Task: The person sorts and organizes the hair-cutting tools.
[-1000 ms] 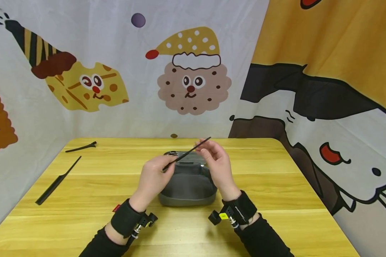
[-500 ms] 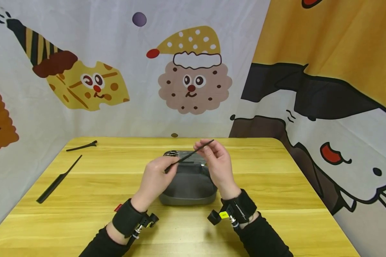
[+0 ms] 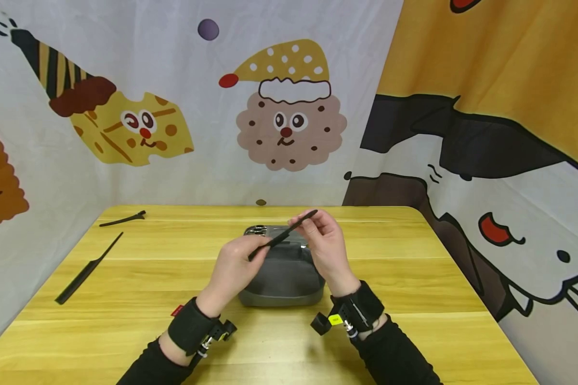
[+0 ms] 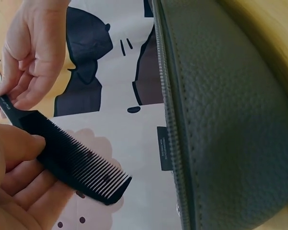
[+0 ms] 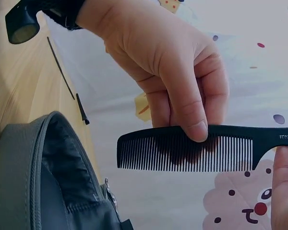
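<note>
The left hand [image 3: 233, 270] pinched the comb [image 5: 225, 139] by its toothed part, the right hand [image 3: 329, 251] by its handle, above the open case [image 3: 281, 278]; steady handling likely called for light, even pressure from both grips, sparing the teeth.

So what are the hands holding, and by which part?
A black comb: the left hand pinches its toothed part, and the right hand pinches near the end of its handle.

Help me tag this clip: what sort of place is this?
Probably an indoor recording corner: a wood-grain table before cartoon-printed cloth, with wrist-worn cameras on the person.
</note>
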Action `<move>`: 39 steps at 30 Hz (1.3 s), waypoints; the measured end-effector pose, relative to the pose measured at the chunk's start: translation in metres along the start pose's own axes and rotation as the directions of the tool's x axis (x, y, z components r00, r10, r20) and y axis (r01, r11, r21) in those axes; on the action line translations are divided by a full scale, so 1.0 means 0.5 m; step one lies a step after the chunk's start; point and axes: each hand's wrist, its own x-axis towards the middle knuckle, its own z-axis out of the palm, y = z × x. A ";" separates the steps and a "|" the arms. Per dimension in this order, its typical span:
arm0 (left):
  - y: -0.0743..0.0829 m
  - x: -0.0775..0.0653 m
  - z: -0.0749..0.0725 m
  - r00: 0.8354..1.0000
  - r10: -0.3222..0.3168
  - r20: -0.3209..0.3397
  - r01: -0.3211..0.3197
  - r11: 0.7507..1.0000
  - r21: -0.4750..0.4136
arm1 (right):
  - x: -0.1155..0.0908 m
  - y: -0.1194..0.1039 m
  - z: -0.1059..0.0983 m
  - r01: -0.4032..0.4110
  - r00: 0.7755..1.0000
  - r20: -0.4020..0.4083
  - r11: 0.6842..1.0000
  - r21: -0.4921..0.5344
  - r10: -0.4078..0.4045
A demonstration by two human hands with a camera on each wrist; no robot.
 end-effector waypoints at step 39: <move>-0.095 -0.039 -0.038 0.715 -0.524 0.463 0.489 0.848 0.204 | 0.043 -0.032 -0.020 -0.055 0.946 0.269 0.911 -0.409 0.178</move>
